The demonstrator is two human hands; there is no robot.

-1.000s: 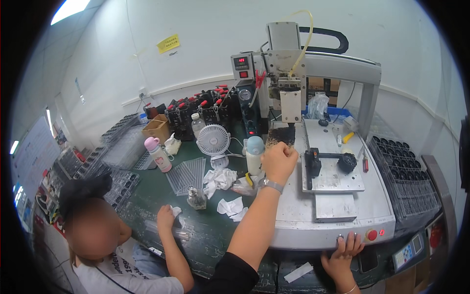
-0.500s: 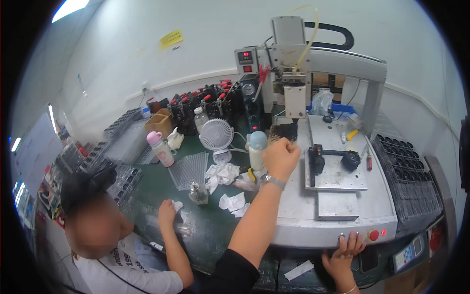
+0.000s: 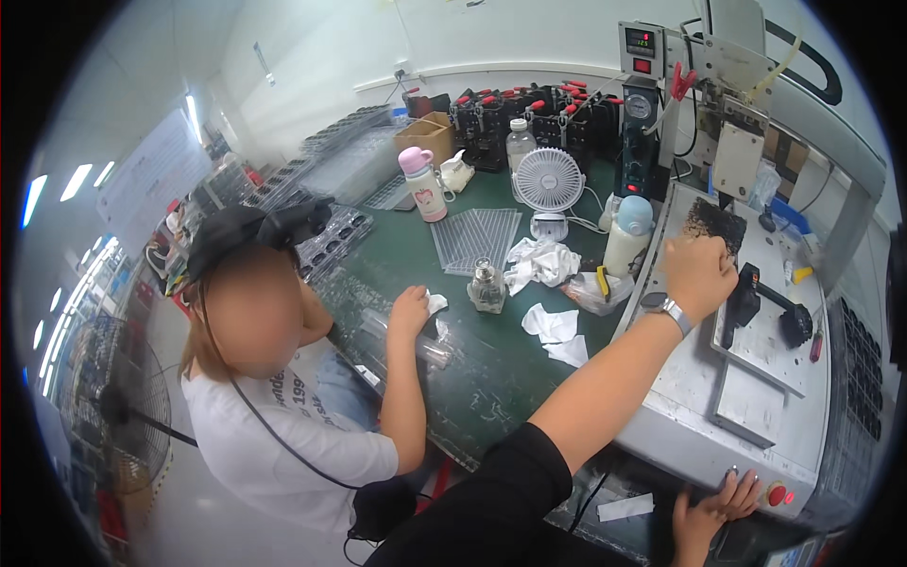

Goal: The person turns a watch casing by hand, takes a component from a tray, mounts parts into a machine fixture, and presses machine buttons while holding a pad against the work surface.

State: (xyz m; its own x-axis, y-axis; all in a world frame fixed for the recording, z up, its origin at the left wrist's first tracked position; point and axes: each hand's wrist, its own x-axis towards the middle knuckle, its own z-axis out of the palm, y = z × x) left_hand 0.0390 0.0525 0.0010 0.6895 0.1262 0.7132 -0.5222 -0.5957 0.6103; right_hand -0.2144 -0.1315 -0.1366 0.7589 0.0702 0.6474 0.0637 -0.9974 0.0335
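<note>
My left hand (image 3: 701,276), with a watch (image 3: 667,308) on its wrist, is raised over the left side of a dispensing machine's white bed (image 3: 652,373). Its fingers are curled closed, and whatever they may hold is hidden. Just beyond it lies a dark, stained square patch (image 3: 715,225) below the machine's head (image 3: 742,156). To the hand's right, a black part with a round end (image 3: 795,326) sits on the metal plate (image 3: 770,357). My right hand (image 3: 723,510) rests at the machine's front panel, fingers extended over a push button (image 3: 732,471), left of a red knob (image 3: 777,495).
At left sits a co-worker (image 3: 283,425), one hand (image 3: 409,310) by a white tissue. The green table (image 3: 472,397) holds a fan (image 3: 550,180), a blue-capped bottle (image 3: 630,231), a pink-capped bottle (image 3: 424,184), a glass bottle (image 3: 487,286), crumpled tissues (image 3: 541,265) and black clamp fixtures (image 3: 529,118).
My view has turned left, so the machine sits farther right and more of the co-worker shows. My left hand stays closed above the bed; my right hand remains at the panel button.
</note>
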